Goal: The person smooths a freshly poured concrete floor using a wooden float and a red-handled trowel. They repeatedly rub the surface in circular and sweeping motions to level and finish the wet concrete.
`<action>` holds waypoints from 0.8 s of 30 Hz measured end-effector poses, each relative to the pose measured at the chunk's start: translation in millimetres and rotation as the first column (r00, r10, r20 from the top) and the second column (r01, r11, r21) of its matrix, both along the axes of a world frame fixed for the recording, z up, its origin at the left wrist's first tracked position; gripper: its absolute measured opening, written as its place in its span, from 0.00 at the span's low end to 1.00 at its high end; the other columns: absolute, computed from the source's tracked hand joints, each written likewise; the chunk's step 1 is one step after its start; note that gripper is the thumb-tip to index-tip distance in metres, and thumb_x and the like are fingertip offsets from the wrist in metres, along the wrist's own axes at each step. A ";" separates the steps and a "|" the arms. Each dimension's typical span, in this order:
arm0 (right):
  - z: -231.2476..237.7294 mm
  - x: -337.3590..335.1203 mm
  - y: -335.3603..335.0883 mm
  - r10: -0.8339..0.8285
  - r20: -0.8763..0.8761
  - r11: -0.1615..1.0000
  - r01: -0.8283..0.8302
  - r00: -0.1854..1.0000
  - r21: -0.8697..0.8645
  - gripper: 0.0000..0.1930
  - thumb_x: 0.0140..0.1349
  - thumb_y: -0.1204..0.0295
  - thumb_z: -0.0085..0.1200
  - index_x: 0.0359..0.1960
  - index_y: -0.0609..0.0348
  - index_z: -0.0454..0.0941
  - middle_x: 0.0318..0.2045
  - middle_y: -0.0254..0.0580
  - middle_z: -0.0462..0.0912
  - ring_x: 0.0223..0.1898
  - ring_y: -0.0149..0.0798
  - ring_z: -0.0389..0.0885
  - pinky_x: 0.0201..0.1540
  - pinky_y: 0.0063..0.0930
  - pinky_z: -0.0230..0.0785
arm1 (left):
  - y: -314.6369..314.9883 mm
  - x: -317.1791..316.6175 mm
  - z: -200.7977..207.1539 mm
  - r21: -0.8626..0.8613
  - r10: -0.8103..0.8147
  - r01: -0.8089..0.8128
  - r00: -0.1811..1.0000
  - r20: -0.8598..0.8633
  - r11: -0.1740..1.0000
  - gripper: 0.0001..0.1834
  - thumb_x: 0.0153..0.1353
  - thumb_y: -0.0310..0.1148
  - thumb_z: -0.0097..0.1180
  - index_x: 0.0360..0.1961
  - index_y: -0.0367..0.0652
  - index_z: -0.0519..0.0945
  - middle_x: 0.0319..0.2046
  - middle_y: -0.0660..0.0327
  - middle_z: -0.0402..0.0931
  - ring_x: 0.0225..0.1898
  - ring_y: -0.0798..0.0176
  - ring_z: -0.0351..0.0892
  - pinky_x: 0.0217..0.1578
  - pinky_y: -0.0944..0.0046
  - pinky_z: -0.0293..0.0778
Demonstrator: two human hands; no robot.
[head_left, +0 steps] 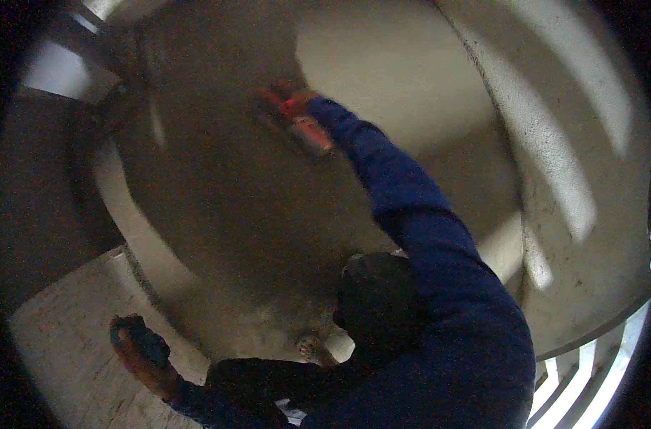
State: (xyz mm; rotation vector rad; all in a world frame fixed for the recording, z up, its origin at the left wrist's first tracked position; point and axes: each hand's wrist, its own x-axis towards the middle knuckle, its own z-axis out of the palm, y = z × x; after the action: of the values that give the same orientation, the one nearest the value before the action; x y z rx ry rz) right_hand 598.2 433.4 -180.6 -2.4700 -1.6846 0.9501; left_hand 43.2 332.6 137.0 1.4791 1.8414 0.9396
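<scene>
The right hand [297, 107] is motion-blurred, so its fingers run together with the red-and-orange tool [307, 129] and the grip cannot be read; the tool's kind is too smeared to tell; the left hand [141, 350] is dim, and whether the dark lump [145, 342] on it is held or only resting stays unclear; the dark sleeves [440, 286] are cut off by the lower edge.

Two hands [141, 350] [297, 104], one orange-handled trowel [307, 132].
</scene>
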 end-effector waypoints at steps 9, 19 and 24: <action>83.9 -229.3 -69.5 0.452 -0.290 0.838 -0.513 0.844 -0.186 0.36 0.60 0.44 0.49 0.70 0.29 0.53 0.38 0.49 0.83 0.35 0.51 0.82 0.40 0.45 0.74 | 7.8 30.5 10.2 -0.123 0.075 -0.036 0.939 0.336 0.992 0.25 0.65 0.48 0.54 0.56 0.43 0.71 0.40 0.59 0.78 0.29 0.71 0.74 0.23 0.71 0.70; 61.8 -128.2 35.7 0.414 0.198 0.908 -0.418 0.888 -0.023 0.18 0.60 0.54 0.52 0.47 0.49 0.79 0.37 0.48 0.84 0.40 0.53 0.83 0.39 0.46 0.75 | -19.5 -6.4 22.8 -0.114 0.186 -0.159 0.936 0.299 0.981 0.23 0.65 0.45 0.54 0.56 0.45 0.72 0.41 0.57 0.79 0.33 0.68 0.77 0.24 0.70 0.72; 35.4 -169.1 -87.4 0.510 0.013 0.860 -0.509 0.860 -0.027 0.20 0.63 0.52 0.46 0.50 0.46 0.78 0.39 0.47 0.84 0.39 0.50 0.84 0.41 0.46 0.75 | -12.9 6.5 16.8 -0.178 0.267 -0.220 0.910 0.317 0.959 0.23 0.65 0.44 0.54 0.56 0.44 0.72 0.41 0.58 0.79 0.35 0.67 0.77 0.28 0.70 0.73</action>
State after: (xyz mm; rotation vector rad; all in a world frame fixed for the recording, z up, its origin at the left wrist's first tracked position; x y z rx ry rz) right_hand 429.0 346.0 -145.2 -2.0725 -2.4126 0.9725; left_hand 49.7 319.6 153.8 0.9466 1.8148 1.0838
